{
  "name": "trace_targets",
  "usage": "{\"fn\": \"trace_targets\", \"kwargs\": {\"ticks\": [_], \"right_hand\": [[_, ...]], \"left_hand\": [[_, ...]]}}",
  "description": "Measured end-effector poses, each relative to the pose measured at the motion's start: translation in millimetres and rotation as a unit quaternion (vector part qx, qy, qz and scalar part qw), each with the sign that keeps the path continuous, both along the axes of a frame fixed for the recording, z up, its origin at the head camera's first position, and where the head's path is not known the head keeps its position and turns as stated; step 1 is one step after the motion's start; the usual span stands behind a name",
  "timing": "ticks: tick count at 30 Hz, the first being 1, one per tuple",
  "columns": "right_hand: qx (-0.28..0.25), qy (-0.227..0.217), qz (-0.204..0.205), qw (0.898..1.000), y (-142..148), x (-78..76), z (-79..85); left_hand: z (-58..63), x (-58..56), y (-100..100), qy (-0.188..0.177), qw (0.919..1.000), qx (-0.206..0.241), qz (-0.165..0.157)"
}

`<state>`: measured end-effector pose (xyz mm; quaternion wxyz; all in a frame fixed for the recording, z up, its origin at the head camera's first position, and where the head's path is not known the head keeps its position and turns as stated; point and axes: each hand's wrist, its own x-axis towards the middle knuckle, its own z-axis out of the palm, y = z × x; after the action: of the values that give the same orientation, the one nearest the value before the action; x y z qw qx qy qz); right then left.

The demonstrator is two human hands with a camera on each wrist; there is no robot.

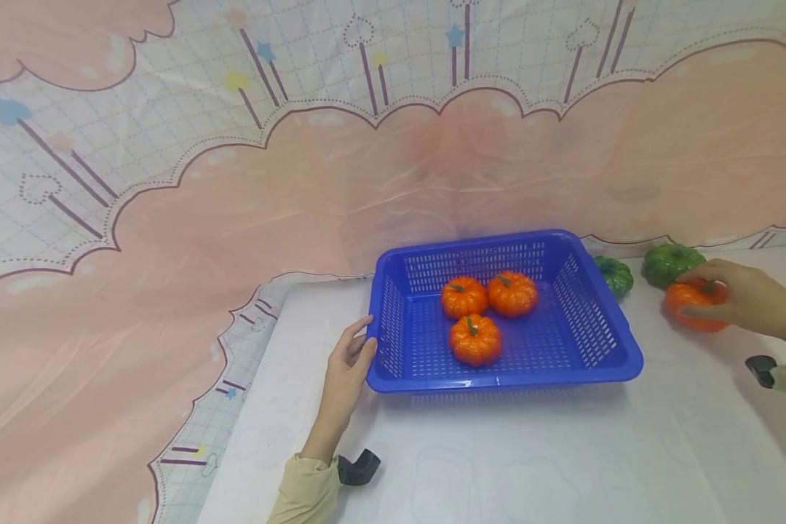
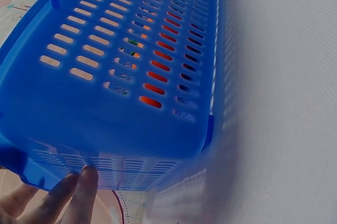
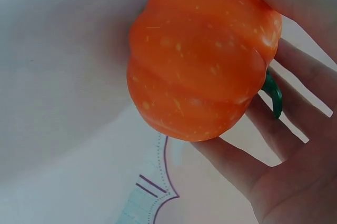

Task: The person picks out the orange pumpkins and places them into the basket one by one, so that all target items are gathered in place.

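Observation:
My left hand (image 1: 345,371) holds the left rim of a blue plastic basket (image 1: 498,383), thumb at the rim. In the left wrist view its fingertips (image 2: 87,182) touch the basket's slotted outer wall (image 2: 105,124). Inside the basket sit three small orange pumpkins with green stems: one at back left (image 1: 463,298), one at back right (image 1: 512,294) and one in front (image 1: 474,340). To the right, my right hand (image 1: 747,298) grips another orange pumpkin (image 1: 677,304), thumb and fingers spread around it (image 3: 202,58). Whether it touches the table cannot be told.
Two green pumpkins, one nearer the basket (image 1: 613,277) and one behind the right hand (image 1: 669,263), stand right of the basket. A white tabletop (image 1: 498,458) lies beneath. Behind it hangs a pink patterned cloth (image 1: 301,196), also draped down the left side.

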<state>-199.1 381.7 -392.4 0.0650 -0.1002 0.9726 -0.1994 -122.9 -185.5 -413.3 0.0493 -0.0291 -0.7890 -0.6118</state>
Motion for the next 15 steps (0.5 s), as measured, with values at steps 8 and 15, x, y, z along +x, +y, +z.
{"fn": "trace_targets", "kwargs": {"ticks": [8, 15], "right_hand": [[-0.007, 0.036, 0.019, 0.999, -14.1, 3.3, 10.0], [-0.023, 0.095, 0.037, 0.994, -23.5, 5.3, 12.8]], "left_hand": [[-0.7, -1.2, -0.2, 0.003, 1.0000, -0.001, 0.001], [-0.6, -0.5, 0.4, 0.003, 1.0000, -0.002, 0.003]]}}
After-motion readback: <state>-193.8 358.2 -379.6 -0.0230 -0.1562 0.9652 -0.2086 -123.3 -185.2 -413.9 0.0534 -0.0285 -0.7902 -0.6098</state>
